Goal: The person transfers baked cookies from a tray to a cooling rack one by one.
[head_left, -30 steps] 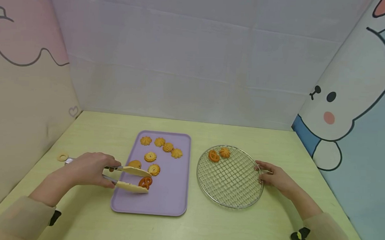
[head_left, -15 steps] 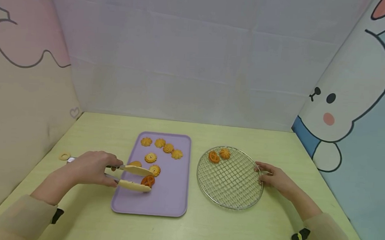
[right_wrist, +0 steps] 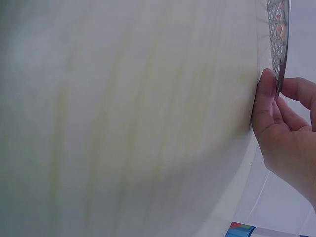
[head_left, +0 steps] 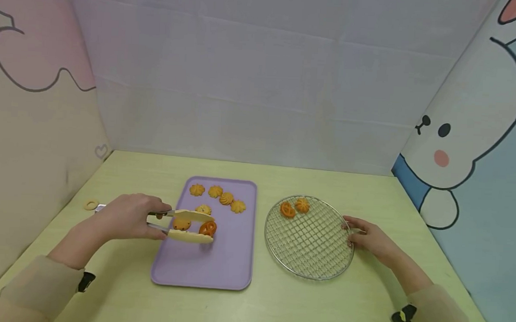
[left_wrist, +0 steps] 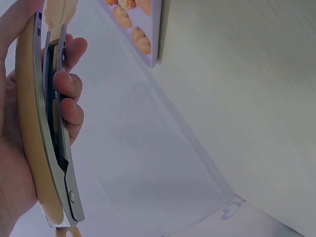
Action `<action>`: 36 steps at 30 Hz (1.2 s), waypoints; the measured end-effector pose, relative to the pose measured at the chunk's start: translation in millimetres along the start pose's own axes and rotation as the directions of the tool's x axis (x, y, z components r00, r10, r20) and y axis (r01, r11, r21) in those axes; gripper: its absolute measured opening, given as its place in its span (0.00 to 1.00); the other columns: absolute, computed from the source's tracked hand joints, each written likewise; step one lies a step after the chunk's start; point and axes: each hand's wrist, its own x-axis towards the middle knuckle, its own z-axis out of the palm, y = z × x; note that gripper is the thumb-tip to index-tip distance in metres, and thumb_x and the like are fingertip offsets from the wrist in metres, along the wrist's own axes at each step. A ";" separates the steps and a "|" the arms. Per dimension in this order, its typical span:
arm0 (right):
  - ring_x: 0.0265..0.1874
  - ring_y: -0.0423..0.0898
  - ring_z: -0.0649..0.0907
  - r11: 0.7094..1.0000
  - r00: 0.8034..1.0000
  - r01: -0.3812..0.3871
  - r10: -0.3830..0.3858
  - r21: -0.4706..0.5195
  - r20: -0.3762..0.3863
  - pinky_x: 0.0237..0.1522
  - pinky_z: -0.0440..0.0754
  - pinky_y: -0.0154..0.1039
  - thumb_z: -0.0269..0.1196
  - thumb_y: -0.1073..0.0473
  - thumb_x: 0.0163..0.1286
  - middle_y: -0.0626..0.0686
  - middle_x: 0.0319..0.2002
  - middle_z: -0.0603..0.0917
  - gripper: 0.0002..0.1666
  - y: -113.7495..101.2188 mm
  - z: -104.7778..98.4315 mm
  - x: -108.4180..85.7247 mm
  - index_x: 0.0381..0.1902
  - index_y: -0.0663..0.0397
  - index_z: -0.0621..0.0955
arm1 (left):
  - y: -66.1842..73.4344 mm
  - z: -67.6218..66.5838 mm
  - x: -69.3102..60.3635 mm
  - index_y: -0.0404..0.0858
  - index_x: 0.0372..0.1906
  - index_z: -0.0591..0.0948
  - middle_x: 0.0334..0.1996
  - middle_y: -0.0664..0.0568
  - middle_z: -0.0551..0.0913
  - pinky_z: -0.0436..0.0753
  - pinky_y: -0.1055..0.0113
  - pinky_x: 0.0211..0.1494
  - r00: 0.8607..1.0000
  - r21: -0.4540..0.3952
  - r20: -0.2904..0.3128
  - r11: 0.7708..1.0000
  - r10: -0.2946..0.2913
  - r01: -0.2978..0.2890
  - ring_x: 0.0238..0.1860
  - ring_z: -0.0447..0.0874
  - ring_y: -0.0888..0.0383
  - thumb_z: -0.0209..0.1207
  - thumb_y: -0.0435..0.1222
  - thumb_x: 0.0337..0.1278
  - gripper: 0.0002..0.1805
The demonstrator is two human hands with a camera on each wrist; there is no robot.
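My left hand (head_left: pixel 130 217) grips a pair of tongs (left_wrist: pixel 29 118) with cream-coloured tips. A brown pretzel (head_left: pixel 208 228) sits between the tips, raised over the purple tray (head_left: pixel 229 258), where a shadow falls beneath it. A round cookie (head_left: pixel 181 223) on the tray shows between the tong arms, and another cookie (head_left: pixel 203 209) lies just behind them. My right hand (head_left: pixel 371 239) pinches the right rim of a round wire rack (head_left: pixel 310 245), thumb and fingers on either side of the edge in the right wrist view. Another pretzel (head_left: pixel 287 210) and a ridged cookie (head_left: pixel 302 205) rest at the rack's back left.
Several cookies (head_left: pixel 226 198) lie along the back of the tray. The tray and rack stand side by side on a pale yellow table (head_left: pixel 290 306). A whitish wall (head_left: pixel 261 84) rises behind, with printed panels at both sides.
My left hand has moved away from me and slightly right, lifting the pretzel in the tongs off the tray. My right hand and the rack have stayed in place.
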 end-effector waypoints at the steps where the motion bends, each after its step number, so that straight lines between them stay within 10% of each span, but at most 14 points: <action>1: 0.51 0.50 0.75 1.000 1.000 0.001 -0.001 -0.004 0.001 0.43 0.79 0.35 0.56 0.64 0.68 0.69 0.66 0.63 0.37 0.1 -0.4 0.2 0.71 0.63 0.56 | 1.1 -0.8 0.6 0.40 0.47 0.84 0.36 0.60 0.85 0.79 0.62 0.34 1.000 0.007 -0.009 1.000 0.000 0.000 0.33 0.82 0.62 0.72 0.55 0.34 0.33; 26: 0.47 0.46 0.77 1.000 1.000 -0.001 0.000 -0.016 -0.015 0.42 0.79 0.34 0.56 0.65 0.67 0.69 0.65 0.64 0.37 1.0 -2.1 2.5 0.71 0.63 0.57 | 39.1 -17.4 33.7 0.44 0.50 0.84 0.26 0.66 0.75 0.65 0.71 0.22 0.988 0.079 -0.146 0.996 0.046 -0.035 0.21 0.65 0.67 0.69 0.58 0.36 0.33; 36: 0.48 0.47 0.76 1.000 1.000 -0.006 0.006 0.000 -0.011 0.43 0.79 0.35 0.56 0.65 0.68 0.69 0.65 0.63 0.37 1.0 -1.0 1.6 0.71 0.63 0.56 | 52.3 -17.9 55.8 0.43 0.50 0.83 0.41 0.57 0.84 0.74 0.67 0.28 0.979 0.089 -0.177 0.992 0.100 -0.085 0.27 0.76 0.66 0.68 0.60 0.38 0.34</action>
